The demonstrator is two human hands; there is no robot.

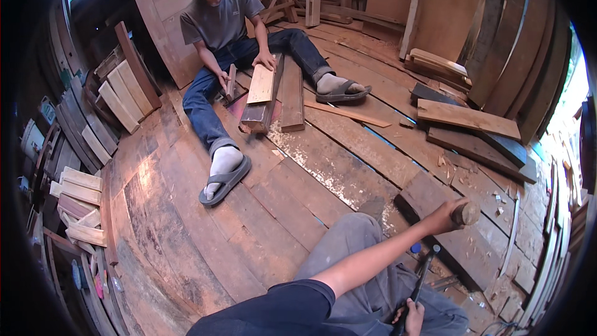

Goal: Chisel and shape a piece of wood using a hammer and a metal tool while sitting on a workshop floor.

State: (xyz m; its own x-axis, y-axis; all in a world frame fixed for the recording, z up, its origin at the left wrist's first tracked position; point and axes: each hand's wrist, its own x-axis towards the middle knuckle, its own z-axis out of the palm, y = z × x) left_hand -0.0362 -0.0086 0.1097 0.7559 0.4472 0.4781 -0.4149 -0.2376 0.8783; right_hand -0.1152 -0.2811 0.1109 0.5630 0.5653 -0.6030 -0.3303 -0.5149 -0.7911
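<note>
My left arm reaches across to the right. My left hand [444, 216] is closed around a short, round piece of wood [466, 213], its end grain showing. Beneath that hand a thick dark plank [438, 233] lies on the floor. Low in the view, by my grey trousers, my right hand [411, 318] grips a long dark tool [423, 277] with a rounded grey end; its exact kind is unclear. Beside the tool's upper end is a small blue round thing [415, 247].
Opposite me a person [221, 18] sits with legs spread, holding a light board [262, 82] on a dark timber block [256, 115]. Stacked boards [469, 118] lie at the right. Wood offcuts [81, 196] line the left side. Shavings [323, 177] litter the plank floor.
</note>
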